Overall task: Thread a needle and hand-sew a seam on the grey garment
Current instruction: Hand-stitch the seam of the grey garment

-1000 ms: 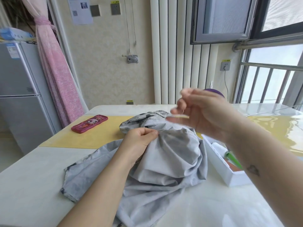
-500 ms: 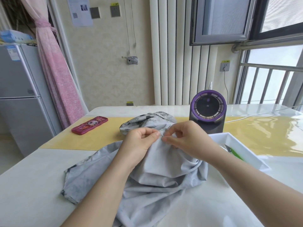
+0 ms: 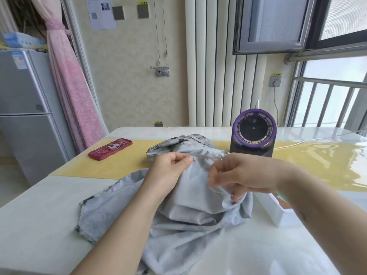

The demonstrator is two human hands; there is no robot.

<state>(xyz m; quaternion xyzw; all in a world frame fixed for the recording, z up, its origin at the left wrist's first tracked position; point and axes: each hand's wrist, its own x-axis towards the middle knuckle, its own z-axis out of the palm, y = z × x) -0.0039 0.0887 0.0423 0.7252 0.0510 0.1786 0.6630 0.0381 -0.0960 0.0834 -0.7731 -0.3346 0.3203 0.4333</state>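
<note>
As our left hand [image 3: 170, 167] pinches a crumpled ridge of the soft grey garment [image 3: 194, 213], our right hand [image 3: 240, 175], at three o'clock, curls fingers [image 3: 215, 172] round fine thread [image 3: 215, 191].

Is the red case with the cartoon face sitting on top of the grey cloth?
No, the red case lies on the yellow mat, left of the grey garment and apart from it.
</note>
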